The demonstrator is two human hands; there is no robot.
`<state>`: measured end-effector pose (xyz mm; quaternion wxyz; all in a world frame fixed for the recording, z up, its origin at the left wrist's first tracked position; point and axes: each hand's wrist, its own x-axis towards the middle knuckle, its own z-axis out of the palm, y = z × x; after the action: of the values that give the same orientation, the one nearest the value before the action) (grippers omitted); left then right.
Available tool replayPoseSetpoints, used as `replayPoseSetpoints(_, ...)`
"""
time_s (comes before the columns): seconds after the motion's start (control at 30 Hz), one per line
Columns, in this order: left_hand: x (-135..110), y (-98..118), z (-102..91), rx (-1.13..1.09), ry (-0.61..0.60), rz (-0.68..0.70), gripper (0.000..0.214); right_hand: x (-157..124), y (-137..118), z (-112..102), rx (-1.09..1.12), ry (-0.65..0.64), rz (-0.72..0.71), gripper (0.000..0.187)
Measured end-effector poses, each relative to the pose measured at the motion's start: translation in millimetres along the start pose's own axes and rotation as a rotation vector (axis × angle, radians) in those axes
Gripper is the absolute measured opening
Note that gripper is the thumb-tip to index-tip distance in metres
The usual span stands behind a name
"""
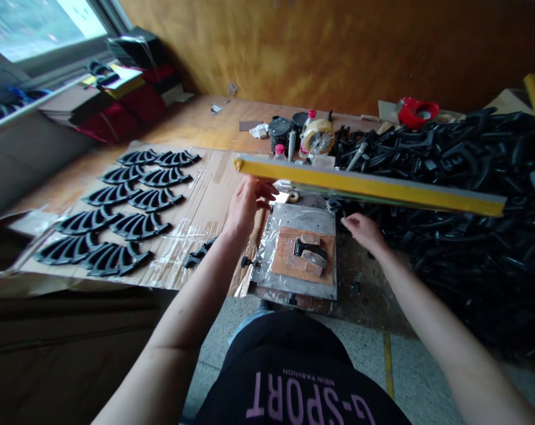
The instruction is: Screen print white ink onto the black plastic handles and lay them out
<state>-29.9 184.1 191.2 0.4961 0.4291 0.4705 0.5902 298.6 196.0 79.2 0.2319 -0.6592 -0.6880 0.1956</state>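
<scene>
My left hand [246, 203] reaches up under the left end of a raised yellow-edged frame [369, 186], fingers curled near its underside; whether it grips the frame is unclear. My right hand [361, 230] hovers at the right edge of a metal jig plate [303, 254], fingers curled loosely and pointing left, holding nothing I can make out. On the plate lies a brown pad with a small black plastic part [309, 249] seated on it. One black fan-shaped piece [199, 254] lies just left of the plate.
Rows of black fan-shaped pieces [121, 212] lie on cardboard at the left. A big heap of black plastic parts [462, 177] fills the right. Ink tins, a tape roll [318, 136] and bottles stand behind the frame. A red tape dispenser [416, 112] sits at the back.
</scene>
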Motion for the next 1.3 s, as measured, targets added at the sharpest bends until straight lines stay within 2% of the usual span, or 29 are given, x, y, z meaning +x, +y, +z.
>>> replayPoseSetpoints(0.03, 4, 1, 3.7, -0.001, 0.015, 0.001, 0.053, -16, -3, 19, -0.045, -0.102, -0.052, 0.033)
replayPoseSetpoints(0.1, 0, -2, 8.0, -0.003, 0.071, 0.020, 0.054, -44, -16, 51, -0.204, -0.190, -0.185, 0.028)
replayPoseSetpoints(0.17, -21, -14, 9.4, 0.012, 0.126, 0.010, 0.055, -61, -31, 70, -0.359, -0.204, -0.260, 0.022)
replayPoseSetpoints(0.2, -38, -23, 9.7, 0.038, 0.113, -0.042, 0.057, -66, -37, 74, -0.410, -0.213, -0.258, 0.019)
replayPoseSetpoints(0.27, -77, -46, 11.7, 0.099, -0.021, -0.276, 0.062, -70, -49, 74, -0.442, -0.238, -0.226, 0.017)
replayPoseSetpoints(0.33, -117, -71, 17.5, 0.096, -0.192, -0.581, 0.068, -72, -64, 71, -0.413, -0.233, -0.231, 0.018)
replayPoseSetpoints(0.37, -133, -83, 21.3, 0.049, -0.188, -0.662, 0.068, -75, -73, 71, -0.385, -0.215, -0.267, 0.018)
replayPoseSetpoints(0.4, -146, -93, 24.7, -0.011, -0.149, -0.701, 0.068, -79, -85, 73, -0.351, -0.198, -0.328, 0.019)
replayPoseSetpoints(0.47, -160, -107, 24.6, -0.106, 0.055, -0.659, 0.062, -90, -114, 83, -0.279, -0.184, -0.482, 0.019)
replayPoseSetpoints(0.5, -161, -112, 18.9, -0.125, 0.167, -0.619, 0.059, -97, -129, 91, -0.240, -0.194, -0.556, 0.018)
replayPoseSetpoints(0.57, -160, -118, -7.7, -0.098, 0.357, -0.553, 0.055, -105, -159, 109, -0.151, -0.258, -0.678, 0.016)
replayPoseSetpoints(0.67, -159, -125, -78.9, 0.078, 0.518, -0.538, 0.051, -101, -196, 145, -0.043, -0.392, -0.770, 0.016)
replayPoseSetpoints(0.77, -158, -137, -160.1, 0.408, 0.620, -0.670, 0.045, -79, -223, 186, -0.081, -0.463, -0.751, 0.023)
replayPoseSetpoints(0.87, -151, -152, -219.8, 0.609, 0.623, -0.816, 0.043, -55, -243, 226, -0.210, -0.509, -0.670, 0.029)
replayPoseSetpoints(0.97, -138, -164, -249.6, 0.727, 0.530, -0.909, 0.044, -41, -260, 256, -0.346, -0.579, -0.562, 0.032)
replayPoseSetpoints(1.1, -110, -167, -268.5, 0.915, 0.387, -0.944, 0.045, -38, -274, 280, -0.426, -0.658, -0.454, 0.035)
replayPoseSetpoints(1.3, -33, -154, -307.6, 1.143, 0.156, -0.823, 0.048, -39, -282, 295, -0.353, -0.642, -0.309, 0.052)
